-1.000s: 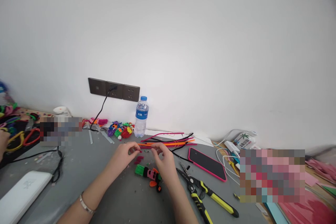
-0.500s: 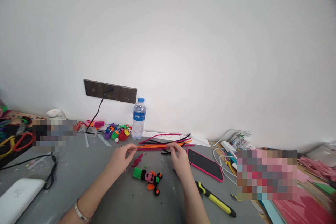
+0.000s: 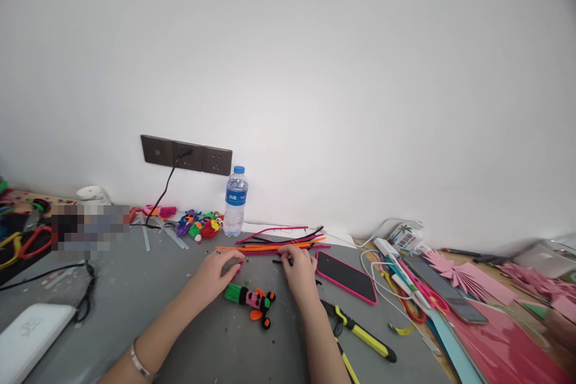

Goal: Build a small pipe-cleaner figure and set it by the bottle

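A bundle of orange, dark pink and black pipe cleaners (image 3: 258, 247) lies crosswise before me, near the wall. My left hand (image 3: 215, 276) is at its left end, fingers curled over a short coiled pink pipe cleaner piece (image 3: 242, 261); the hand covers most of that piece. At the bundle's middle, my right hand (image 3: 299, 269) has bent fingertips closed on the strands, beside a short black piece (image 3: 276, 261). Between my forearms lies a small pipe cleaner figure (image 3: 252, 298) with a green end, pink middle and black-and-orange parts.
Behind the bundle stands a water bottle (image 3: 235, 204), with several fuzzy figures (image 3: 198, 225) to its left. To the right lie a pink-cased phone (image 3: 346, 277), yellow-black pliers (image 3: 360, 333), white cables and coloured paper (image 3: 504, 336). A white box (image 3: 36, 336) sits at left.
My left hand has let go of the bundle's left end and lowered over the pink coiled piece. My right hand has slid slightly left along the strands. The view has shifted a little.
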Tool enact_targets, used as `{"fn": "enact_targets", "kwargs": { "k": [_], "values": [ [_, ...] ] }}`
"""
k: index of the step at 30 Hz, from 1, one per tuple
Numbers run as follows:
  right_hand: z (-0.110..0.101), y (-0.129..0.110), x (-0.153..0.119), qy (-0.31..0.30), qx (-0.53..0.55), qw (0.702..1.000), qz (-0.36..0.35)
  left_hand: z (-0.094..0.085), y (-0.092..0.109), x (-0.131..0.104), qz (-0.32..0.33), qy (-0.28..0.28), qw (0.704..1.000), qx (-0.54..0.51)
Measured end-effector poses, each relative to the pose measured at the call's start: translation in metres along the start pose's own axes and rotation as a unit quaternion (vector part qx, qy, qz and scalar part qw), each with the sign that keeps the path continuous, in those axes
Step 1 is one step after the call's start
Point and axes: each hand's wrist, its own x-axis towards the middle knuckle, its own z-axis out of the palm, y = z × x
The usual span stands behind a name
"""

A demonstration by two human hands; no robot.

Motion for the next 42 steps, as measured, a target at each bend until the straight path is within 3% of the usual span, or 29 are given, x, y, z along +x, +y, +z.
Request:
{"fn": "enact_targets", "kwargs": {
  "k": [3, 6, 9, 15, 20, 24, 27, 33, 42],
  "values": [
    [-0.005, -0.001, 0.001, 0.032, 0.021, 0.999, -0.030, -0.001, 0.003, 0.001, 0.007, 0.005, 1.000, -0.002],
    [-0.005, 0.000, -0.001, 0.010, 0.010, 0.999, -0.039, -0.001, 0.005, 0.001, 0.013, 0.007, 1.000, -0.001],
    [0.004, 0.005, -0.004, -0.018, -0.027, 0.999, -0.021, 0.000, 0.006, 0.001, 0.017, 0.007, 1.000, 0.000],
    [0.021, 0.011, -0.001, 0.002, -0.060, 0.998, -0.024, 0.001, 0.007, -0.001, 0.005, -0.018, 1.000, -0.001],
    [0.005, -0.006, 0.000, 0.053, 0.045, 0.993, -0.098, 0.002, 0.007, 0.000, 0.015, -0.013, 1.000, -0.002],
    [-0.010, -0.038, -0.008, 0.000, 0.178, 0.964, -0.199, 0.004, 0.005, 0.001, 0.021, -0.011, 0.999, -0.043],
    [-0.010, -0.059, -0.019, -0.069, 0.210, 0.944, -0.246, 0.004, 0.005, 0.003, 0.019, -0.012, 0.997, -0.070],
    [-0.006, -0.069, -0.028, -0.115, 0.263, 0.933, -0.217, 0.002, 0.003, 0.005, 0.002, -0.009, 0.996, -0.088],
    [-0.009, -0.067, -0.025, -0.119, 0.265, 0.934, -0.208, -0.004, 0.010, 0.004, -0.021, -0.026, 0.977, -0.212]
  ]
}}
